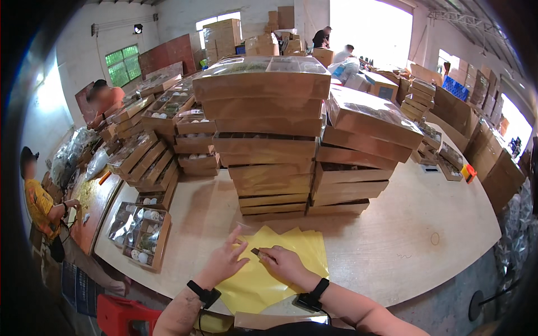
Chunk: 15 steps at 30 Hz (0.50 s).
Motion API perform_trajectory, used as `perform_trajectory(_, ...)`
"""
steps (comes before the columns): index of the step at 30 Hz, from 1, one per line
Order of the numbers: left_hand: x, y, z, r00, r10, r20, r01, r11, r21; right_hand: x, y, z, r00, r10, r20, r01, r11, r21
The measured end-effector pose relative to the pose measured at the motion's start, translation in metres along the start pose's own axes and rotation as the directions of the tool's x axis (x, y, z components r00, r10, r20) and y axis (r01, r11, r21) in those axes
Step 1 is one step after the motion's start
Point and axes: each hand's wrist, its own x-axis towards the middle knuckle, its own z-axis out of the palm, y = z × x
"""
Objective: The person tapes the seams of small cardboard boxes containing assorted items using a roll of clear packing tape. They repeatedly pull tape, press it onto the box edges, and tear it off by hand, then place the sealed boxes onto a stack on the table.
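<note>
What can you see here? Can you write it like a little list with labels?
Place: big workroom with a pale wooden table
Left hand: flat on the yellow sheets, fingers spread
Right hand: pinching a small dark thing at the sheets; too small to tell what
Behind the sheets: two tall stacks of flat brown boxes with clear lids
Left of the hands: an open tray box holding small round things
Others: people working at the left and far back
</note>
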Motion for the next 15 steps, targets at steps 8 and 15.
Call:
perform_trajectory(8, 0.007, -0.001, -0.001, 0.998, -0.061, 0.014, 0.063, 0.964, -0.260, -0.001, 0.004, 0.005, 0.999, -0.027, -0.025, 0.027, 1.000, -0.016)
perform_trajectory(15, 0.018, 0.000, 0.012, 0.972, -0.127, 0.197, 0.193, 0.913, -0.361, 0.001, 0.003, 0.003, 0.999, 0.053, 0.000, -0.052, 0.997, 0.061)
